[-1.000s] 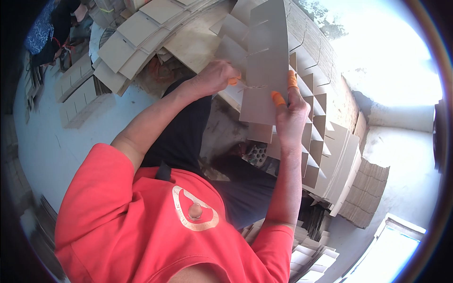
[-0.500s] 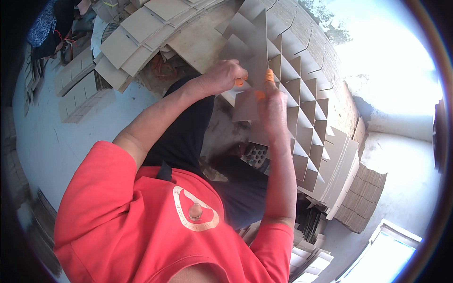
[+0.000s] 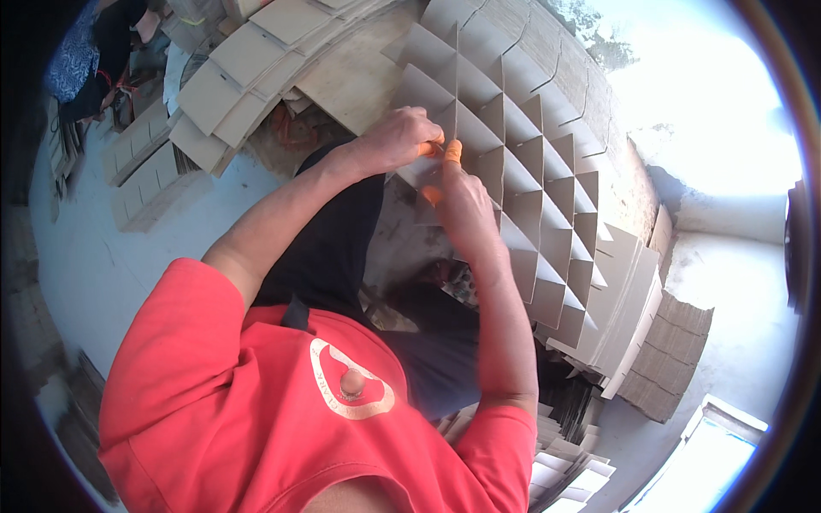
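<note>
A grid of interlocked cardboard divider strips [image 3: 523, 154] stands in front of me, its cells opened out. My left hand [image 3: 395, 141] is closed at the grid's near left edge, its thumb and fingers pinching a strip. Close beside it, my right hand [image 3: 466, 205] grips the same area, with the thumb on top and its other fingers partly hidden. Orange finger covers [image 3: 454, 152] show on both hands. The fingertips of the two hands nearly touch.
Slotted cardboard strips [image 3: 556, 64] are stacked behind the grid. Flat cardboard sheets [image 3: 248, 64] lie overlapped at the far left, beside a board [image 3: 363, 73]. More strip bundles rest on the floor at left [image 3: 158, 188] and right [image 3: 667, 355]. Another person [image 3: 81, 56] is at upper left.
My right hand has moved left and slightly down, close to my left hand. A strip that stood raised and blurred over the grid now sits in line with the others.
</note>
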### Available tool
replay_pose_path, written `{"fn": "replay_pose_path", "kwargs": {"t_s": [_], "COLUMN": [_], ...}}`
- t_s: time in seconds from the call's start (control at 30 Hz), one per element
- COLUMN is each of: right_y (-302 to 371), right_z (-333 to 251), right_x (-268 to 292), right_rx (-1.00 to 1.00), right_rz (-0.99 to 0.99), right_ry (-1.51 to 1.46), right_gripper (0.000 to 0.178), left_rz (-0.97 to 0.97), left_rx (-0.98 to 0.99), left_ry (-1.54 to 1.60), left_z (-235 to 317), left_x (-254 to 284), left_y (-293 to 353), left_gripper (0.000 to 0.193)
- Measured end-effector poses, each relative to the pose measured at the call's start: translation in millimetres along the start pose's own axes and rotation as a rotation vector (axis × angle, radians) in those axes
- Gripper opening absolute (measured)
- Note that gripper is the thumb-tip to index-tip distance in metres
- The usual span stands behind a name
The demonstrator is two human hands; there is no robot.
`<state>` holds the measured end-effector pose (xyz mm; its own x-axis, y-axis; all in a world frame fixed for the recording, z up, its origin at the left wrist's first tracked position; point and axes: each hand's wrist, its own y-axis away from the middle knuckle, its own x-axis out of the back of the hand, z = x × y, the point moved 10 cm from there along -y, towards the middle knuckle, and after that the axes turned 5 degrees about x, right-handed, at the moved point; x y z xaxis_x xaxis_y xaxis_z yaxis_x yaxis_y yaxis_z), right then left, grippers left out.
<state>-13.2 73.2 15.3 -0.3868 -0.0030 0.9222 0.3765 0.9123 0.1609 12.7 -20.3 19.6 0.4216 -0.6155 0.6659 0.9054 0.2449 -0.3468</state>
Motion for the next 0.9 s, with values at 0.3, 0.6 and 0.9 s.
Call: {"fn": "replay_pose_path", "kwargs": {"t_s": [0.3,0.6,0.9], "right_y": [70.1,70.1,80.5], "right_z": [205.6,137.6,133.1], "right_x": [124.0,24.6,60.2], "right_rx": [-0.245,-0.256,-0.264], "right_rz": [0.879,0.125,0.176], "right_ry": [0.98,-0.097,-0.076], "right_gripper": [0.08,0.059,0.017], "left_rz": [-0.002,-0.233,-0.306], "left_rx": [-0.356,-0.42,-0.45], "left_ry": [-0.315,-0.28,-0.252], "left_z": [51.8,17.2,47.9], "left_x": [-5.7,-54.0,-23.0], "left_y": [-22.8,-90.8,-86.5], "left_gripper": [0.082,0.065,0.032]}}
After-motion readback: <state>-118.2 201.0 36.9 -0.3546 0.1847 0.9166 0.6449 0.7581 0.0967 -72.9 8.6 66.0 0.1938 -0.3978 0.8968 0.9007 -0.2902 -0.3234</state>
